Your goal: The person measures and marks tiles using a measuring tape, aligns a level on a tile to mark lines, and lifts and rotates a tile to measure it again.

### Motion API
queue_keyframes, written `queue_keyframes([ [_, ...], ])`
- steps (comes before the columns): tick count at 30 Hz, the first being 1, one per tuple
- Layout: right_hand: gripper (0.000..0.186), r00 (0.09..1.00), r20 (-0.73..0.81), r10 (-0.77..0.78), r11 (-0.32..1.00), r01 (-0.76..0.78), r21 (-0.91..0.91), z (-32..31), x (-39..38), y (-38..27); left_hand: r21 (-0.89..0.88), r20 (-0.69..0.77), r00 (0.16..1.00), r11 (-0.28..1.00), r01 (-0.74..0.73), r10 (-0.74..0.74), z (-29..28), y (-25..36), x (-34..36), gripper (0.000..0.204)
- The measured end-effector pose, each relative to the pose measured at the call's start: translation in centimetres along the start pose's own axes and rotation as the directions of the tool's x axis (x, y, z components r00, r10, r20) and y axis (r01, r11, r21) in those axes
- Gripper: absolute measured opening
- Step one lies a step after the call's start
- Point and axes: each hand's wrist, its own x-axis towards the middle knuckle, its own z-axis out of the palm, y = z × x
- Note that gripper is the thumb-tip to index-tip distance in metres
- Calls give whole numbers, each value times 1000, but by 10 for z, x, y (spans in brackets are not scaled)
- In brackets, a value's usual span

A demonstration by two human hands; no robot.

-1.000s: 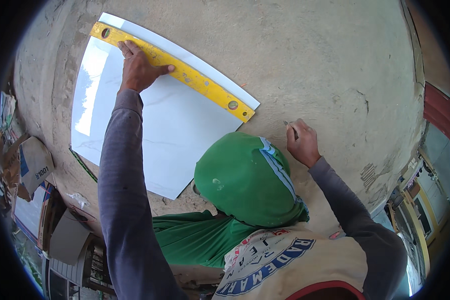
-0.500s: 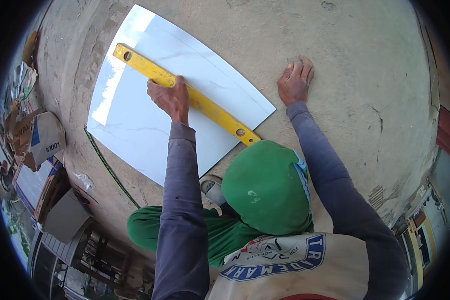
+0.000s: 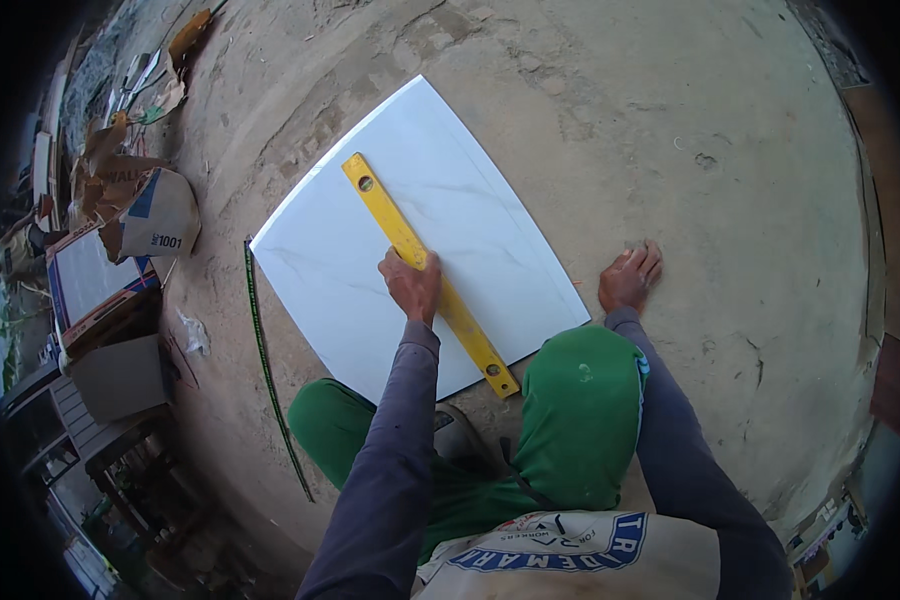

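A yellow spirit level (image 3: 463,327) lies across a large white marbled tile (image 3: 320,230) on the ground. My left hand (image 3: 411,284) is closed around the level near its middle, thumb on one side and fingers on the other. The level's near end sticks out past the tile's near edge, beside my green-clad right knee (image 3: 582,415). To the right of the tile, my right hand (image 3: 632,277) rests on the concrete with its fingers curled in. Its palm is hidden, so whether it holds anything cannot be seen. A tiny orange sliver lies between this hand and the tile.
A green cord-like strip (image 3: 262,360) lies left of the tile. Farther left are a torn cardboard box (image 3: 160,225), a flat carton (image 3: 100,275) and a grey box-like thing (image 3: 120,380). A scrap of clear plastic (image 3: 194,332) sits on the rough concrete floor (image 3: 750,220).
My view has turned and shifted, so tile and level appear lower and steeper. My left hand keeps its grip on the level; my right hand stays on the floor.
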Motion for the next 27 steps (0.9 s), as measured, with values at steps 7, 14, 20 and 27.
queue_keyframes([
  [7,28,997,-67,-36,999,36,-6,0,6,-5,-22,-58,990,992,127,-128,-13,-8,-29,71],
  [14,21,970,-230,-77,992,52,-114,9,-3,0,-151,-120,990,987,54,-73,-49,-22,-3,64],
  [20,24,954,-287,-87,993,60,-103,33,-5,25,-231,-35,999,973,-25,18,-33,75,19,62],
  [27,22,957,-280,-79,993,53,-101,44,4,36,-642,225,919,759,-110,324,-79,210,49,84],
])
